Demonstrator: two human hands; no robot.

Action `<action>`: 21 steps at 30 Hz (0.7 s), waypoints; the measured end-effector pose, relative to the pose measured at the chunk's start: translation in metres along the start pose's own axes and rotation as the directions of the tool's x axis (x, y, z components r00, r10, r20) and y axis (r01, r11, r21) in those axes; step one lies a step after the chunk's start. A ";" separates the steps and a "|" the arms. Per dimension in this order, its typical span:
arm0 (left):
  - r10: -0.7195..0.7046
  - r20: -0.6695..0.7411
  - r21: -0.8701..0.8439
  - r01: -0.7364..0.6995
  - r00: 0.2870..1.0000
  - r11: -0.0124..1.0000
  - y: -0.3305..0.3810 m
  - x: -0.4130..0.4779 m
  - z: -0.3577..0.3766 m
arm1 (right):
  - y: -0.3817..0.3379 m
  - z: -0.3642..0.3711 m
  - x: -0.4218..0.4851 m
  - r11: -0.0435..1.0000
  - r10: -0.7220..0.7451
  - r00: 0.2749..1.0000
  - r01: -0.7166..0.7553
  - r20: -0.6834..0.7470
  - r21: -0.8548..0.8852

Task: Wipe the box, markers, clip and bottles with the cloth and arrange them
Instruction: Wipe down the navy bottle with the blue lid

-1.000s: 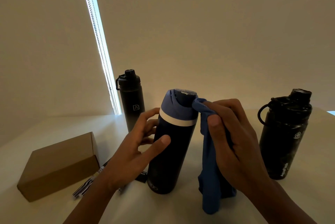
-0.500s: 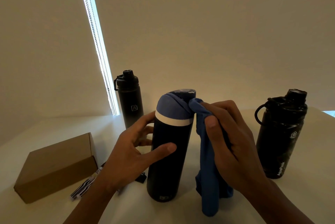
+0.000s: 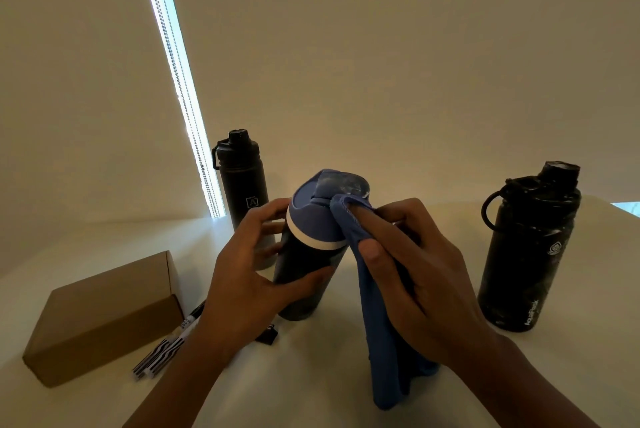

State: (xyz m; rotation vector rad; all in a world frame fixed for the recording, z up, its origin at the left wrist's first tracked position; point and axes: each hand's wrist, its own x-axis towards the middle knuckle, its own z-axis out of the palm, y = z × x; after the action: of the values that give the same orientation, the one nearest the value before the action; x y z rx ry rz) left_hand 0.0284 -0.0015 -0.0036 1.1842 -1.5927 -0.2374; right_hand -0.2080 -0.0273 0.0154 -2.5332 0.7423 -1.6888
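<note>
The left grip (image 3: 249,278) curls around the blue-capped bottle (image 3: 313,223) on the bench (image 3: 311,393). The right grip (image 3: 422,282) pinches the blue cloth (image 3: 384,341) against its cap.

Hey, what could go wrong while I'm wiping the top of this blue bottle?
The blue-lidded bottle looks tilted, steadied only by your left hand. Pushing the cloth hard against the lid with your right hand could tip it onto the clip and markers beside its base.
</note>
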 end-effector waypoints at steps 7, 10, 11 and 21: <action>0.055 -0.025 0.063 -0.053 0.998 0.997 0.001 0.005 -0.004 | 0.009 0.001 -0.001 0.995 0.043 0.998 -0.047 -0.043 -0.085; 0.033 -0.022 0.065 -0.031 0.999 0.997 0.002 0.005 -0.003 | 0.009 0.004 -0.001 0.993 0.072 0.996 -0.076 -0.048 -0.094; 0.032 -0.023 0.076 -0.030 0.999 0.997 0.001 0.005 -0.003 | 0.010 0.005 -0.001 0.991 0.097 0.994 -0.101 -0.048 -0.082; 0.051 -0.009 0.100 -0.050 0.999 0.994 0.001 0.006 -0.006 | 0.007 0.004 0.000 0.987 0.162 0.985 -0.161 -0.058 0.026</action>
State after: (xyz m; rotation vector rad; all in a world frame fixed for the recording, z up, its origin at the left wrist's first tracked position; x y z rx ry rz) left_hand 0.0337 -0.0032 0.0030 1.2179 -1.6379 -0.1195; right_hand -0.2073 -0.0348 0.0117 -2.3458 0.9008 -1.7165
